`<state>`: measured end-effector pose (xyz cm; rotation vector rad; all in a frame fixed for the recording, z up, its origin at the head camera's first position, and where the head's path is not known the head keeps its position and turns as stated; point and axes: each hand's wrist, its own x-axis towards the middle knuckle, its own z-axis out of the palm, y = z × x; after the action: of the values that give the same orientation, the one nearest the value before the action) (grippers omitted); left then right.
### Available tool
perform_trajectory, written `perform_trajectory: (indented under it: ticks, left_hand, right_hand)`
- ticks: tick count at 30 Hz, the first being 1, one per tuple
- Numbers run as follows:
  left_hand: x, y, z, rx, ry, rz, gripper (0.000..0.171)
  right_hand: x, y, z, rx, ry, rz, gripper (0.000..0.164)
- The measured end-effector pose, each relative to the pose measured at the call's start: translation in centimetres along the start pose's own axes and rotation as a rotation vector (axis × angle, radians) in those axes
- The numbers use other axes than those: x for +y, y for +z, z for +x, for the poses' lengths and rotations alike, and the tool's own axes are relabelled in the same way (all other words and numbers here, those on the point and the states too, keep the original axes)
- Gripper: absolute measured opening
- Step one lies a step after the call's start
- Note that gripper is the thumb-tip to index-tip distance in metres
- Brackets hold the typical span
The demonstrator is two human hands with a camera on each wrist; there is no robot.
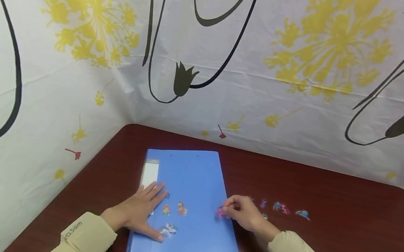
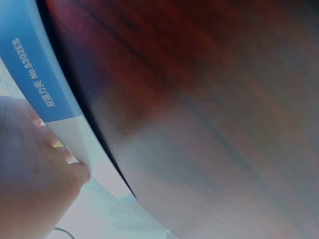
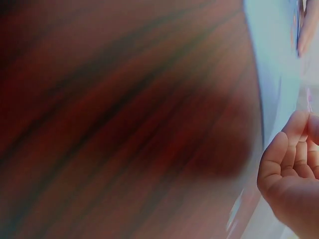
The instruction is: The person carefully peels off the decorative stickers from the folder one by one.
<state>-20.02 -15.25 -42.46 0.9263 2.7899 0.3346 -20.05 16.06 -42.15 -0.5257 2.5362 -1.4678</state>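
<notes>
The left hand (image 1: 139, 211) lies flat, fingers straight, on the blue folder (image 1: 197, 178) near the tabletop's front-left edge, beside 3 stickers (image 1: 170, 229) stuck on the cover. The right hand (image 1: 245, 212) pinches a pink sticker (image 1: 220, 212) at the folder's right edge. Further right, loose stickers (image 1: 281, 208) lie in a row on the tabletop (image 1: 331, 219)
</notes>
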Motion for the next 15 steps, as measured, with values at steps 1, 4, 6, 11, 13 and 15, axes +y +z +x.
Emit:
perform_trajectory:
  ticks: [1, 4, 6, 11, 13, 15]
  left_hand:
    - [0.0, 0.0, 0.0, 0.001, -0.001, 0.0, 0.114]
    - [0.0, 0.1, 0.0, 0.004, -0.004, -0.001, 0.114]
    - [-0.1, 0.1, 0.0, 0.003, -0.004, -0.005, 0.115]
    - [-0.1, 0.3, 0.1, 0.003, -0.004, -0.008, 0.115]
    - [-0.2, 0.3, 0.1, 0.003, -0.005, -0.006, 0.116]
    - [-0.2, 0.3, 0.1, 0.002, -0.006, -0.003, 0.116]
  right_hand:
    - [0.2, -0.4, -0.3, 0.009, 0.005, -0.013, 0.009]
    - [0.8, -1.7, -1.0, 0.033, 0.024, -0.034, 0.008]
    - [1.1, -2.6, -1.5, 0.051, 0.032, -0.048, 0.008]
    - [2.3, -4.9, -3.0, 0.11, 0.093, -0.09, 0.007]
    - [2.8, -5.6, -3.5, 0.13, 0.131, -0.1, 0.006]
    - [3.3, -6.2, -4.0, 0.141, 0.152, -0.104, 0.006]
